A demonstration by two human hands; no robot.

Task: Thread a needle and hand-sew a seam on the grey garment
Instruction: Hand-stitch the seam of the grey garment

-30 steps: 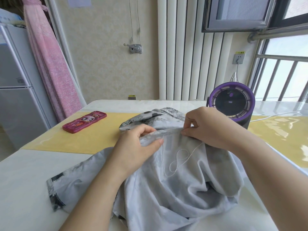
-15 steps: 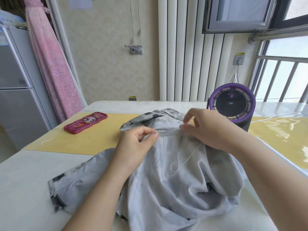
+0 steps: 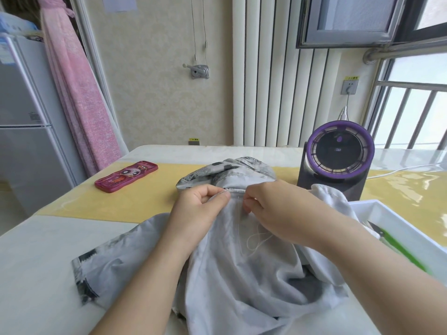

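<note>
While the left hand [image 3: 202,205] pinches the folded seam [image 3: 235,189] of the garment [image 3: 232,274] between thumb and forefinger, the right hand [image 3: 275,209] sits just beside it at 3 o'clock. Its grip is pressed together on what I judge to be the needle, which is too fine to make out. The 2 hands are close, likely so that only a short stretch of cloth needs to be kept taut and the layers stay matched where the stitch goes in.

White thread [image 3: 256,240] falls from the seam in a slack loop on the cloth at 6 o'clock of the right hand. That slack lets it run freely, though a loop like this could knot when pulled through.

The garment lies bunched at the middle of the worktop [image 3: 36,262] and drapes toward the near edge, so the worktop bears its weight and not the hands. Threading looks done, with sewing under way.

A white tray [image 3: 391,213] at 3 o'clock keeps a blurred green-handled tool [image 3: 406,252] within the right hand's reach. A phone [image 3: 125,176] at 10 o'clock and a fan [image 3: 338,153] at 1 o'clock stand apart from the work.
</note>
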